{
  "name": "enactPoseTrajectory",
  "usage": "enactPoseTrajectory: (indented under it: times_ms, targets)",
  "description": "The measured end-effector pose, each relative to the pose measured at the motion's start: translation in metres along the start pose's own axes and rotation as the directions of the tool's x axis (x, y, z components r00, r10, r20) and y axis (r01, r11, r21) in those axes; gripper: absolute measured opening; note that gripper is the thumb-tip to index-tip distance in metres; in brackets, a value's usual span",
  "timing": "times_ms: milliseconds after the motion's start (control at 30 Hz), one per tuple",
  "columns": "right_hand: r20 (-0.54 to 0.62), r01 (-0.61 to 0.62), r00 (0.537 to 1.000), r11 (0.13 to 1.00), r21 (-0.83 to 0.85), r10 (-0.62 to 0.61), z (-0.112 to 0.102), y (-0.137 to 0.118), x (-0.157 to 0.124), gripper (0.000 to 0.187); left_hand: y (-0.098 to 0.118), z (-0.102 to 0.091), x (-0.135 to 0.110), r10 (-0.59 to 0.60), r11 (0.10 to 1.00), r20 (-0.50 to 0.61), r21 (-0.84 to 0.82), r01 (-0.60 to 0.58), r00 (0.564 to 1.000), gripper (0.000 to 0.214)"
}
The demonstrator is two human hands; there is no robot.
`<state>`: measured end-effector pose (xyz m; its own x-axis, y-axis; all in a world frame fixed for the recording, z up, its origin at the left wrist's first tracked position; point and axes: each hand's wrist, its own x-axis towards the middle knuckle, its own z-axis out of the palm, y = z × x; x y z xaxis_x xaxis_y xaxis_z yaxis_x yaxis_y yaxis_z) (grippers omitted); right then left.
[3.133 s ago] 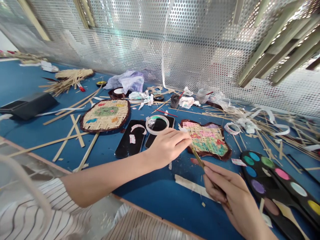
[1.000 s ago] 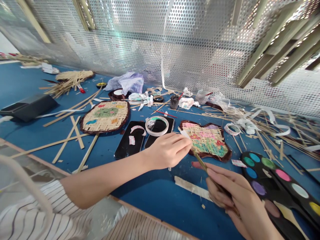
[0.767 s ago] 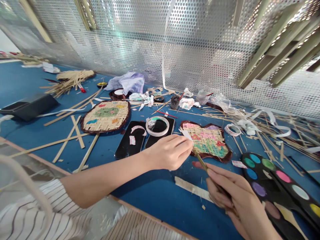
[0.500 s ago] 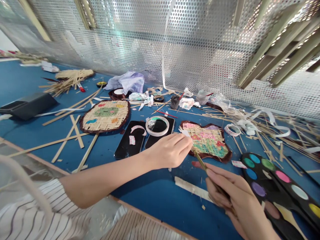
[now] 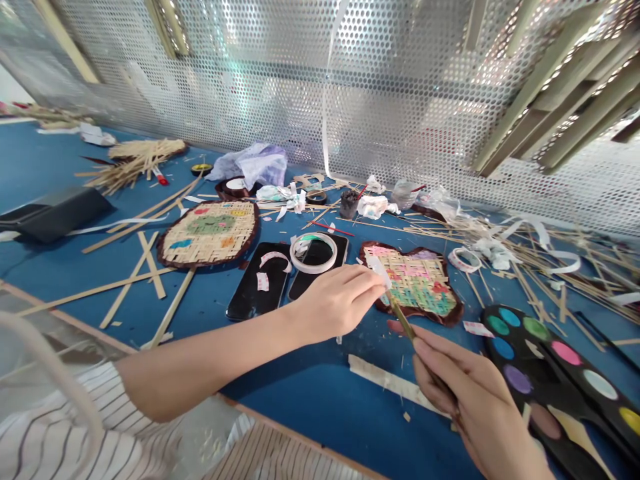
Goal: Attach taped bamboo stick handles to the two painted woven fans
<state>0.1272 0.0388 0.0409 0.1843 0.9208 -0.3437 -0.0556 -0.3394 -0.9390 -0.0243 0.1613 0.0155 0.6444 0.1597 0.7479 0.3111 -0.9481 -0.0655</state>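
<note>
My left hand pinches a short white strip of tape, which sticks out past the fingertips. My right hand grips a thin bamboo stick that slants up and left. The stick's upper end meets the tape by the left fingers; whether the tape adheres to it I cannot tell. Just behind lies a small woven bamboo panel, painted pink and green with a dark brown edge. A tape roll rests on one of two black phones, and tape scraps lie on the other.
At right sits a paint palette with round colour pans. A rounder woven panel is at left. Bamboo strips, crumpled tissue and a dark cup litter the blue table. Perforated metal stands behind.
More of the white tape shows beyond my left fingertips, now lying over the stick's end. My left hand has shifted slightly; my right hand stays nearly in place.
</note>
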Motion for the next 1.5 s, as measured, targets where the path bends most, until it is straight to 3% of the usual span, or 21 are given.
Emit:
enactPoseTrajectory:
  times_ms: [100, 233, 733, 967, 1267, 1333, 1500]
  targets:
    - [-0.002, 0.017, 1.000, 0.999, -0.043, -0.018, 0.0010, 0.0015, -0.0005, 0.027, 0.0003, -0.0001, 0.0005, -0.001, 1.000, -0.001, 0.011, 0.001, 1.000, 0.011]
    - [-0.025, 0.041, 0.999, 0.993, -0.107, -0.044, 0.0036, 0.0035, -0.0020, 0.037, -0.0002, -0.0004, 0.0017, 0.019, 1.000, -0.009, 0.023, -0.018, 1.000, 0.008]
    - [-0.012, 0.025, 1.000, 0.985, -0.168, -0.027, 0.0056, 0.0044, -0.0033, 0.043, -0.0006, 0.0013, 0.0020, 0.113, 0.982, -0.008, 0.154, -0.111, 0.994, 0.006]
    - [-0.028, -0.007, 1.000, 0.993, -0.115, 0.004, 0.0066, 0.0047, -0.0032, 0.035, -0.0005, 0.0043, 0.0005, -0.013, 0.999, 0.040, -0.029, 0.014, 0.999, 0.009]
    - [-0.062, -0.011, 0.998, 0.997, -0.074, 0.007, 0.0070, 0.0031, -0.0024, 0.050, 0.0019, 0.0047, -0.0002, -0.219, 0.941, -0.007, -0.265, 0.210, 0.976, 0.009]
    - [-0.065, -0.012, 0.998, 0.997, -0.071, 0.008, 0.0056, 0.0050, -0.0018, 0.050, 0.0006, 0.0062, -0.0028, -0.216, 0.940, -0.022, -0.274, 0.202, 0.976, 0.013]
    - [-0.015, 0.011, 1.000, 0.994, -0.112, -0.012, 0.0033, 0.0086, -0.0003, 0.039, -0.0022, 0.0050, -0.0054, -0.073, 0.984, -0.044, -0.164, 0.064, 0.996, 0.015]
